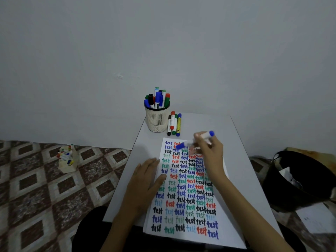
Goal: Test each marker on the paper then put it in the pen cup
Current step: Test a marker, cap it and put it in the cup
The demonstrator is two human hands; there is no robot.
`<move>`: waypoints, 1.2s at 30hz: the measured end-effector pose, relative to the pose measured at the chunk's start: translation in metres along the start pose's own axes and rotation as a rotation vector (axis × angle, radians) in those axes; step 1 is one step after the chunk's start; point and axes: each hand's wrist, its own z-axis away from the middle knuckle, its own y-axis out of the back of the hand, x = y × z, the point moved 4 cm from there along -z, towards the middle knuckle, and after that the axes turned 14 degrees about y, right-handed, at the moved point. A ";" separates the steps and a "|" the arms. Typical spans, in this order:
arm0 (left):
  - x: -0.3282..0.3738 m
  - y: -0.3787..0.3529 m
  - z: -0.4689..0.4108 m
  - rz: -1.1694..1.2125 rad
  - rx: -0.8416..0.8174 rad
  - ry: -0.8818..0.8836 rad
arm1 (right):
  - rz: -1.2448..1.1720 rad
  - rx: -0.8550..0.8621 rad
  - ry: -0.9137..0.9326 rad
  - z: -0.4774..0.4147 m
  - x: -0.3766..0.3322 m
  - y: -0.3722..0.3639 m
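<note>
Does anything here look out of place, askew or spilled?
Nothing looks spilled or damaged. One oddity: a small box of markers sits on the floor left of the table, far from the pen cup. The paper also seems to overhang the table's near edge.

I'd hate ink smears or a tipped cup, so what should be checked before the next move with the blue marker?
1. Paper pinned: the left hand lies flat on the left edge of the paper. Ok.
2. Grip: the right hand holds the blue marker above the top rows. Ok.
3. Cap on: motion blur hides the marker's ends. Cannot tell.
4. Pen cup upright and apart from the paper. Ok.
5. Room in the cup: it is already crowded with markers. Cannot tell.
6. All markers tested: four markers lie beside the cup. Not ok.
</note>
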 end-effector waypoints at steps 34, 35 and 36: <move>0.021 0.008 0.024 0.299 -0.151 -0.231 | -0.209 -0.308 -0.181 0.078 -0.024 -0.050; 0.021 0.008 0.024 0.301 -0.153 -0.233 | -0.212 -0.306 -0.185 0.077 -0.024 -0.049; 0.022 0.009 0.025 0.301 -0.149 -0.238 | -0.217 -0.310 -0.190 0.077 -0.025 -0.049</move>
